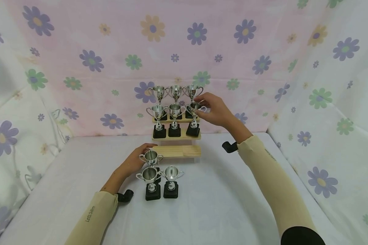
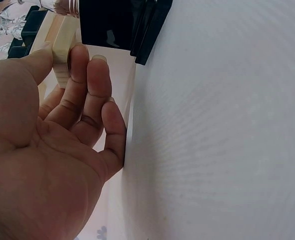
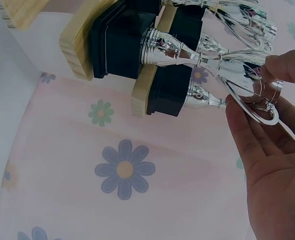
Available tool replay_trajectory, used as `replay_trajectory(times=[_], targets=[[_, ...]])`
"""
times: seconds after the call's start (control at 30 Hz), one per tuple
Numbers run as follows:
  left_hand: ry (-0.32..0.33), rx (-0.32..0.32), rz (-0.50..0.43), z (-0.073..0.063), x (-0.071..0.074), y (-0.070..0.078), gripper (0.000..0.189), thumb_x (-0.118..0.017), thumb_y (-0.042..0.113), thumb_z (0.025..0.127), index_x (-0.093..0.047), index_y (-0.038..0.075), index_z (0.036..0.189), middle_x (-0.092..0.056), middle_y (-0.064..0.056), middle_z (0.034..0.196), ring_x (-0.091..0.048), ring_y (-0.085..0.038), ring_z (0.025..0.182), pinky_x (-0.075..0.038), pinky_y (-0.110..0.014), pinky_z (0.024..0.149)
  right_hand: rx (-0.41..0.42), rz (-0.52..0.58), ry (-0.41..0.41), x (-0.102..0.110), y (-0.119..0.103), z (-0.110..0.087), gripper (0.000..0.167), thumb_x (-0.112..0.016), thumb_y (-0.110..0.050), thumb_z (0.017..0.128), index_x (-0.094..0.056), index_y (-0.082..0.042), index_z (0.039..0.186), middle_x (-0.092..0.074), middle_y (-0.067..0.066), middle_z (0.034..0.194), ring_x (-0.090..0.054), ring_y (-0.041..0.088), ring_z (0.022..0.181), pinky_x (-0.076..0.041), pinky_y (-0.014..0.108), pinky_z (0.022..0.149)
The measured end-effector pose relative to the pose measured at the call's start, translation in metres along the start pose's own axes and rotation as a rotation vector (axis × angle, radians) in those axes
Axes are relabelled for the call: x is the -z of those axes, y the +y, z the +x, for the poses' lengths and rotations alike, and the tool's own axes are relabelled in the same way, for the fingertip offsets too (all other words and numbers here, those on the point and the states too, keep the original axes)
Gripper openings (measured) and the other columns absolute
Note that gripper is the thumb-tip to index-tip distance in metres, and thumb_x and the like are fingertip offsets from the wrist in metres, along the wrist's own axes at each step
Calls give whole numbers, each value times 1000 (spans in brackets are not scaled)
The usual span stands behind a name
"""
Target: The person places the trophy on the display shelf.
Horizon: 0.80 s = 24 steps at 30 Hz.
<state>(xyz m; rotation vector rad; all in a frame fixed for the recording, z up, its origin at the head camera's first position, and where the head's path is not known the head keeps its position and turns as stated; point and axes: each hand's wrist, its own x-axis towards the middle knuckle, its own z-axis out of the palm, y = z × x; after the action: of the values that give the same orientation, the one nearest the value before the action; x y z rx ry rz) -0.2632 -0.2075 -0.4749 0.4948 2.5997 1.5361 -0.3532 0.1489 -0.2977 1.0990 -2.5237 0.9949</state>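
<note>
My right hand (image 1: 215,109) pinches the cup of a small silver trophy (image 1: 193,130) by its rim, thumb on one side and fingers on the other. The trophy's black base sits slightly tilted at the right end of the middle step of a wooden stepped stand (image 1: 178,151); in the right wrist view, the base (image 3: 123,45) is against the wooden step (image 3: 76,47). Down at the lowest step, my left hand (image 1: 135,159) grips its left end (image 2: 63,47) between thumb and fingers. Two more trophies (image 1: 174,132) share the middle step, and three (image 1: 175,90) stand behind on the top one.
Three silver trophies, including a front left one (image 1: 152,192) and a right one (image 1: 170,190), stand on the white-covered table (image 1: 220,204) before the stand, close to my left hand. A flowered cloth backdrop (image 1: 116,102) hangs behind and along both sides.
</note>
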Motion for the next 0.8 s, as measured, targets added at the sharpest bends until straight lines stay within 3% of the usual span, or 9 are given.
replay_trajectory(times=[0.33,0.57,0.8], targets=[[-1,2,-1,-1,1,0,63,-47,-12,94,-50,5,154,-65,-21,139,-63,-36,125,-45,-56,107,-21,-4,-18,-5,2,4,46,-74,-13,99,-60,2,140,-62,18,138,-65,36,126,-48,47,110],[-5,10,11,1,0,-3,57,-53,-5,98,-50,7,154,-67,-20,137,-62,-37,128,-44,-59,109,-10,7,-24,-9,2,7,46,-74,-12,98,-60,2,140,-61,18,139,-64,36,126,-48,47,110],[0,11,10,1,-1,-3,59,-53,-6,97,-51,8,154,-63,-18,142,-60,-38,131,-43,-59,109,-21,12,-25,-11,0,8,47,-74,-13,99,-59,3,140,-61,18,139,-64,35,127,-48,47,111]])
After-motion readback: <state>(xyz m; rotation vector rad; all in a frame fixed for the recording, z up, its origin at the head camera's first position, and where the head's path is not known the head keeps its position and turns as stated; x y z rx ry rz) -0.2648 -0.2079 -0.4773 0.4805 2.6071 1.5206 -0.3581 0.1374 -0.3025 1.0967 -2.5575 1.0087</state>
